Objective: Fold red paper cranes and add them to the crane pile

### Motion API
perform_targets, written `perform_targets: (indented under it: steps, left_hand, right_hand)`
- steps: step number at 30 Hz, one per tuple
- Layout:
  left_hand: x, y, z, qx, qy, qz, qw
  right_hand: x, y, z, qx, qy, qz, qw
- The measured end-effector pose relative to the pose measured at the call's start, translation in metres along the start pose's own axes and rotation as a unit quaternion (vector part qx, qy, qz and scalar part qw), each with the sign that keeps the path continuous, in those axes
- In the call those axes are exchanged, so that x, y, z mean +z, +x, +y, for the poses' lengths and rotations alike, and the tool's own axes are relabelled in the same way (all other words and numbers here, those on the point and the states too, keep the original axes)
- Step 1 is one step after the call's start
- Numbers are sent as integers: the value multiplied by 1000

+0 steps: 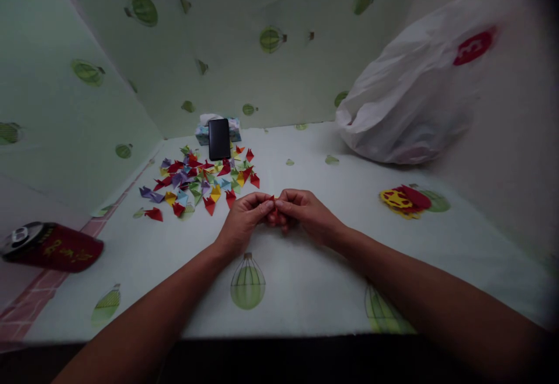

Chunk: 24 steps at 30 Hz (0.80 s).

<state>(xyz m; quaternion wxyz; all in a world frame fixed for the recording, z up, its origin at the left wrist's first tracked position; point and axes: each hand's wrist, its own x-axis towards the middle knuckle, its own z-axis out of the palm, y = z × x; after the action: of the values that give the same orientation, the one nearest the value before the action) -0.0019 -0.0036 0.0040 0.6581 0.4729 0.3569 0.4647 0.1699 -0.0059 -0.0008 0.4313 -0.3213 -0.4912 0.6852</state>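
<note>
Between my two hands is a small piece of folded red paper [272,199], mostly covered by the fingers. My left hand [246,215] pinches it from the left, and my right hand [306,212] pinches it from the right. Both thumbs lie on top, close together, just above the table. Left of my hands spreads a loose heap of small folded paper pieces [209,205] in red, yellow, purple, green and blue, with pointed tips.
A black phone [219,139] leans on a tissue box [234,130] behind the folded pieces. A red drink can [65,247] stands at the left edge. To the right lie yellow and red cut-out shapes [404,199], with a white plastic bag [393,99] behind them.
</note>
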Motion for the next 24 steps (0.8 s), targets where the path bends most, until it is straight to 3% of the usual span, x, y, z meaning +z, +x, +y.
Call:
perform_targets:
  steps: [5, 10, 15, 24]
  left_hand:
    - [0, 0, 2, -6, -26, 8, 1000]
    - [3, 0, 6, -30, -42, -16, 999]
    - [2, 0, 5, -47, -76, -19, 996]
    - [-2, 1, 1, -59, -47, -49, 996]
  right_hand:
    - [3, 0, 5, 38, 0, -25, 999]
    - [5, -1, -3, -22, -84, -1, 996]
    - [-3, 1, -7, -52, -54, 61, 995]
    - [-1, 1, -4, -30, -42, -2, 999]
